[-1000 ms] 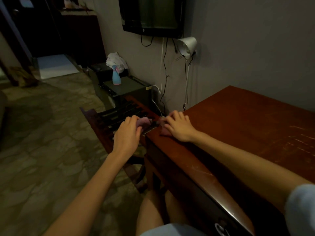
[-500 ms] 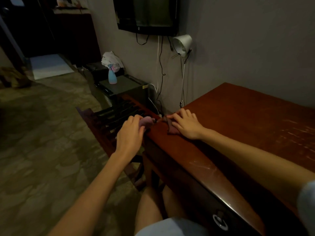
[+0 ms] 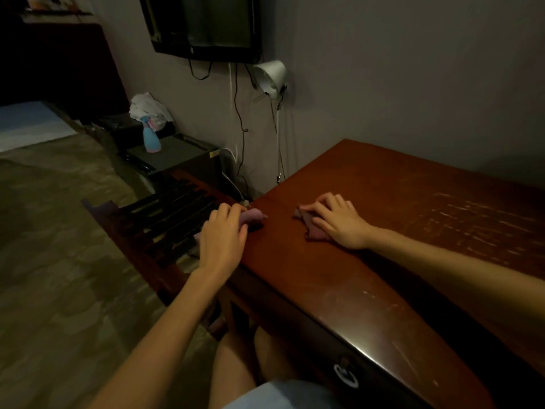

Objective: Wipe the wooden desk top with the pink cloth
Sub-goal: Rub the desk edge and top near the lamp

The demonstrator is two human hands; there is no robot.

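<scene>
I can read no text, label or number anywhere in this dim view. The wall screen [image 3: 206, 25], high above and beyond my left grip [image 3: 221, 240], carries a tiny pale mark on its lower bezel, too small to read. The blue spray bottle [image 3: 151, 138], farther off beyond that grip, shows no lettering I can read.

Reddish-brown wooden tabletop [image 3: 383, 237], seen from above. At its left edge, the left hand [image 3: 221, 240] grips a bunched pink cloth [image 3: 253, 217]; farther in, the right hand [image 3: 339, 222] presses flat on a second crumpled pink cloth [image 3: 314, 233].
</scene>
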